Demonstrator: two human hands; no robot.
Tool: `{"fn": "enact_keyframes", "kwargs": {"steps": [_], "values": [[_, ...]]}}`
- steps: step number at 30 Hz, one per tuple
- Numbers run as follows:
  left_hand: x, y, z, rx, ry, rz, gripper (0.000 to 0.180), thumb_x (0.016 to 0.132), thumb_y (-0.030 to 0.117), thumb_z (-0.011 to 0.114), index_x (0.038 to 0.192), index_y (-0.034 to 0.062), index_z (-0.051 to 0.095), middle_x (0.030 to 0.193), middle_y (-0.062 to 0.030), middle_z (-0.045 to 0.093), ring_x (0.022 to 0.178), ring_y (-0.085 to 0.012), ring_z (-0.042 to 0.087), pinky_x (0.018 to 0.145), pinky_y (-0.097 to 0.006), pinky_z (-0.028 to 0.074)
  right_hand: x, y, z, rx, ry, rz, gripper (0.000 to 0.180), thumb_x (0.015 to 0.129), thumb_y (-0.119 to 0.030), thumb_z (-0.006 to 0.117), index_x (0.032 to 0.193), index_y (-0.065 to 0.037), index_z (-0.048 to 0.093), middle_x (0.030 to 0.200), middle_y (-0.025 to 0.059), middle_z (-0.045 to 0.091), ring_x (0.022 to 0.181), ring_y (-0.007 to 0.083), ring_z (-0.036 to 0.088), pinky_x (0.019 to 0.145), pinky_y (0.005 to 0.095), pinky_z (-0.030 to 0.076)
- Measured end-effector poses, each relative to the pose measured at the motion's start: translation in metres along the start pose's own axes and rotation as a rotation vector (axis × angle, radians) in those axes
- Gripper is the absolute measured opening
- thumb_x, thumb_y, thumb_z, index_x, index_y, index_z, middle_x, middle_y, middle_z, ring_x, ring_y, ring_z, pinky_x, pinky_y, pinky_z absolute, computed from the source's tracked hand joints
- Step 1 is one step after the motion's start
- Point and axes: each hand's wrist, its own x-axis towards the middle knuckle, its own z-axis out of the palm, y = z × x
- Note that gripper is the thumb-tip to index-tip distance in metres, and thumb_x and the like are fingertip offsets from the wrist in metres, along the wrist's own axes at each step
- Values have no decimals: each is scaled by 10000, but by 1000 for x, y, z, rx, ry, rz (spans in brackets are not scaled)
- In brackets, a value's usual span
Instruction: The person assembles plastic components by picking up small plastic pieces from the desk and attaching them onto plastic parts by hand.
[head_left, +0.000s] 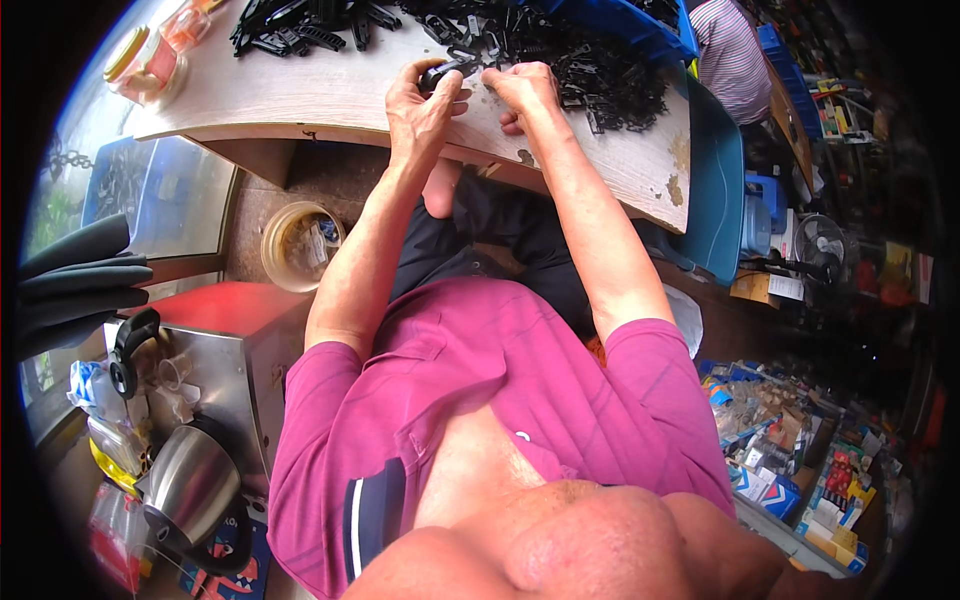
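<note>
My left hand (422,104) rests on the wooden table (330,95) and pinches a small black plastic part (447,68) between thumb and fingers. My right hand (522,88) is just to its right, fingertips closed on the same part's right end near the table's front edge. A heap of similar black plastic parts (590,70) lies right behind and beside both hands. More black parts (300,25) are spread at the table's far left.
A clear jar with a yellow lid (145,62) stands at the table's left corner. A blue bin (640,25) sits at the far edge, a person in a striped shirt (728,55) beyond. Below left are a round tub (300,245), a metal box (225,365) and a kettle (190,485).
</note>
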Motion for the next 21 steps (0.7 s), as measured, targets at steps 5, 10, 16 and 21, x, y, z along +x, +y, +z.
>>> {"fn": "enact_keyframes", "kwargs": {"steps": [5, 10, 16, 21], "values": [[-1, 2, 1, -67, 9, -4, 321, 896, 99, 679, 1156, -40, 552, 969, -143, 660, 792, -208, 698, 635, -286, 593, -6, 13, -4, 138, 50, -79, 304, 783, -326, 728, 853, -42, 646, 629, 65, 567, 456, 180, 568, 423, 351, 534], [-2, 11, 0, -184, 41, -155, 324, 907, 110, 662, 1168, -18, 518, 976, -152, 645, 820, -272, 705, 628, -330, 609, -27, 30, -12, 641, -172, -158, 295, 834, -309, 691, 900, -25, 653, 477, 18, 448, 431, 176, 563, 434, 364, 545], [-3, 1, 23, -290, 6, -301, 321, 900, 75, 653, 1167, -9, 495, 980, -166, 631, 769, -268, 691, 620, -345, 622, -38, 52, 8, 794, -236, -420, 266, 935, -291, 642, 913, -28, 671, 612, 16, 607, 428, 65, 491, 406, 216, 427], [-5, -5, 36, -365, 6, -344, 331, 896, 41, 642, 1186, 4, 487, 975, -173, 625, 741, -251, 676, 616, -337, 622, -37, 53, 13, 918, -217, -334, 304, 928, -313, 650, 944, -9, 657, 617, 18, 591, 429, 74, 475, 375, 225, 385]]}}
